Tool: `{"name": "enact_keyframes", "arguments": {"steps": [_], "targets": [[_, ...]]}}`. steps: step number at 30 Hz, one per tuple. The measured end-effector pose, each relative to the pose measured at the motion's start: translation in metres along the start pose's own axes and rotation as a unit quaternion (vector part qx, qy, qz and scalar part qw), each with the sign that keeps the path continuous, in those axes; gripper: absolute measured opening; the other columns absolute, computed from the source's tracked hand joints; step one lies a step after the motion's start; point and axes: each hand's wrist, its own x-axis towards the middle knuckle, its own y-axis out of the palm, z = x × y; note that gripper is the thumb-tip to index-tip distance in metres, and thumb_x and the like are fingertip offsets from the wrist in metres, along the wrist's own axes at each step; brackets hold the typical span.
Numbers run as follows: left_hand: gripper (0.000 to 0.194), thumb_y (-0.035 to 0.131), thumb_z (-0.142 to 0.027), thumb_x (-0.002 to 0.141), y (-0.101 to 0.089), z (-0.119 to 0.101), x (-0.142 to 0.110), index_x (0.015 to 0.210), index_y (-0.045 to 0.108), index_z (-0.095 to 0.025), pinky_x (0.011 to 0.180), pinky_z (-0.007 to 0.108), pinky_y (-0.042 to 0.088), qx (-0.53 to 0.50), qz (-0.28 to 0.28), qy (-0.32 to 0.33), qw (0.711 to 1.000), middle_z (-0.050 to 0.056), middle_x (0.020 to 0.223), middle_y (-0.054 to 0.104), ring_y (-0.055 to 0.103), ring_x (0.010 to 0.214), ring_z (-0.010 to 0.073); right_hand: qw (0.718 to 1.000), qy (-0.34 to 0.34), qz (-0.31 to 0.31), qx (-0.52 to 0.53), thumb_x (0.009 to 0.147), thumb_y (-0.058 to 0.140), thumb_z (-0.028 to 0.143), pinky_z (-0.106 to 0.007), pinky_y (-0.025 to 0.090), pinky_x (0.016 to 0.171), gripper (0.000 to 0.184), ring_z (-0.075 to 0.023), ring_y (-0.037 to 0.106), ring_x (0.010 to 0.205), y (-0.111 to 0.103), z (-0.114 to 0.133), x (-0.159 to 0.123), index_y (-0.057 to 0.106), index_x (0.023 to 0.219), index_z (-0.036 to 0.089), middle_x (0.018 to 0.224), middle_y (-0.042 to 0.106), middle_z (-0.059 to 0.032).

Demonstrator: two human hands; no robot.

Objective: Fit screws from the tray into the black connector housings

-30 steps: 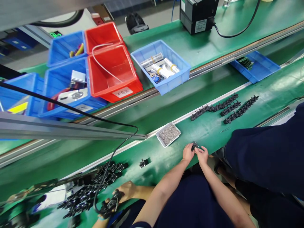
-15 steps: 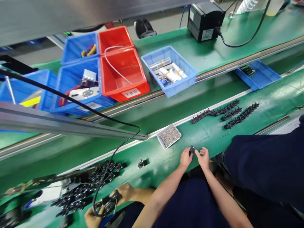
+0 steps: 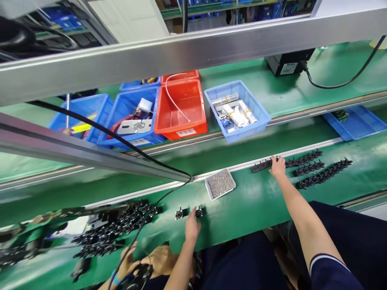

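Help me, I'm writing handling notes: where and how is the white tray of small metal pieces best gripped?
Probably by its left and right walls, from the near side: the tray is open-topped and filled, so level support limits spills, and the pale rail runs close behind it.

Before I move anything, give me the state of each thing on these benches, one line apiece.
Left hand, fingers at a small black part.
Right hand, on the back row of black parts.
Front row of black parts, lined up.
White tray, filled with small metal pieces.
Red bin, open, white cord in it.
Light-blue bin, holding white rolls.
Black box, cable plugged in.
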Motion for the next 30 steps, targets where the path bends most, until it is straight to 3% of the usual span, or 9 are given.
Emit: {"name": "enact_keyframes", "arguments": {"steps": [3, 5, 9, 12, 14, 16, 18, 21, 30], "targets": [[0.071, 0.047, 0.002, 0.073, -0.009, -0.022, -0.014, 0.141, 0.047, -0.018, 0.114, 0.045, 0.039, 0.002, -0.084, 0.047, 0.995, 0.014, 0.138, 0.054, 0.049, 0.133, 0.0283, 0.997, -0.027, 0.020, -0.064, 0.084, 0.060, 0.015, -0.052, 0.031, 0.102, 0.061, -0.0371, 0.030, 0.134, -0.002, -0.018, 0.020, 0.047, 0.143, 0.025, 0.143, 0.042, -0.0213], [0.059, 0.045, -0.006, 0.081, -0.004, -0.062, -0.021, 0.138, 0.050, -0.022, 0.117, 0.046, 0.037, -0.042, -0.088, 0.118, 0.988, 0.012, 0.139, 0.052, 0.046, 0.135, 0.0271, 0.994, -0.056, 0.042, -0.082, 0.087, 0.053, 0.012, -0.055, 0.026, 0.104, 0.056, -0.0358, 0.033, 0.133, -0.003, -0.029, 0.030, 0.051, 0.142, 0.026, 0.137, 0.050, -0.0210], [0.050, 0.051, -0.017, 0.088, 0.035, -0.193, 0.003, 0.136, 0.052, -0.028, 0.117, 0.042, 0.038, -0.131, 0.061, 0.252, 0.957, 0.008, 0.138, 0.051, 0.048, 0.133, 0.0237, 0.987, -0.108, 0.086, -0.086, 0.086, 0.059, 0.016, -0.056, 0.021, 0.108, 0.056, -0.0334, 0.036, 0.132, -0.006, -0.043, 0.042, 0.054, 0.139, 0.031, 0.135, 0.056, -0.0170], [0.069, 0.065, -0.016, 0.080, 0.076, -0.296, 0.048, 0.146, 0.044, -0.024, 0.119, 0.046, 0.033, -0.117, 0.109, 0.300, 0.940, 0.014, 0.151, 0.038, 0.037, 0.141, 0.0301, 0.983, -0.136, 0.092, -0.083, 0.080, 0.068, 0.016, -0.055, 0.015, 0.112, 0.058, -0.0323, 0.037, 0.131, -0.007, -0.046, 0.047, 0.058, 0.134, 0.032, 0.132, 0.058, -0.0140], [0.082, 0.072, -0.012, 0.074, 0.099, -0.346, 0.077, 0.149, 0.040, -0.023, 0.117, 0.050, 0.034, -0.090, 0.133, 0.313, 0.936, 0.018, 0.156, 0.029, 0.031, 0.144, 0.0351, 0.982, -0.154, 0.088, -0.073, 0.076, 0.073, 0.015, -0.055, 0.013, 0.114, 0.057, -0.0324, 0.039, 0.130, -0.007, -0.043, 0.048, 0.063, 0.129, 0.032, 0.129, 0.059, -0.0135], [0.081, 0.071, -0.008, 0.073, 0.115, -0.376, 0.098, 0.147, 0.042, -0.022, 0.116, 0.049, 0.034, -0.068, 0.155, 0.328, 0.930, 0.019, 0.154, 0.032, 0.032, 0.143, 0.0351, 0.981, -0.165, 0.078, -0.057, 0.074, 0.074, 0.013, -0.055, 0.013, 0.114, 0.053, -0.0327, 0.041, 0.128, -0.005, -0.039, 0.047, 0.067, 0.124, 0.031, 0.125, 0.060, -0.0137], [0.073, 0.067, -0.005, 0.075, 0.124, -0.385, 0.107, 0.143, 0.047, -0.019, 0.116, 0.047, 0.035, -0.046, 0.171, 0.342, 0.923, 0.018, 0.147, 0.041, 0.039, 0.138, 0.0326, 0.984, -0.160, 0.068, -0.043, 0.076, 0.072, 0.014, -0.056, 0.014, 0.114, 0.047, -0.0332, 0.041, 0.127, -0.003, -0.034, 0.041, 0.070, 0.120, 0.030, 0.123, 0.061, -0.0141], [0.066, 0.061, -0.005, 0.076, 0.127, -0.371, 0.096, 0.140, 0.050, -0.016, 0.115, 0.045, 0.037, -0.018, 0.188, 0.348, 0.918, 0.018, 0.142, 0.046, 0.045, 0.132, 0.0315, 0.990, -0.125, 0.064, -0.020, 0.084, 0.063, 0.016, -0.054, 0.017, 0.113, 0.035, -0.0327, 0.043, 0.125, 0.000, -0.026, 0.016, 0.074, 0.113, 0.030, 0.119, 0.062, -0.0149], [0.070, 0.053, -0.006, 0.078, 0.110, -0.245, -0.015, 0.146, 0.045, -0.020, 0.122, 0.042, 0.029, -0.006, 0.235, 0.278, 0.931, 0.014, 0.153, 0.038, 0.036, 0.142, 0.0298, 0.995, -0.093, 0.033, -0.017, 0.088, 0.044, 0.010, -0.052, 0.024, 0.109, 0.044, -0.0323, 0.047, 0.119, 0.008, 0.016, -0.144, 0.074, 0.114, 0.030, 0.113, 0.062, -0.0154]]}}
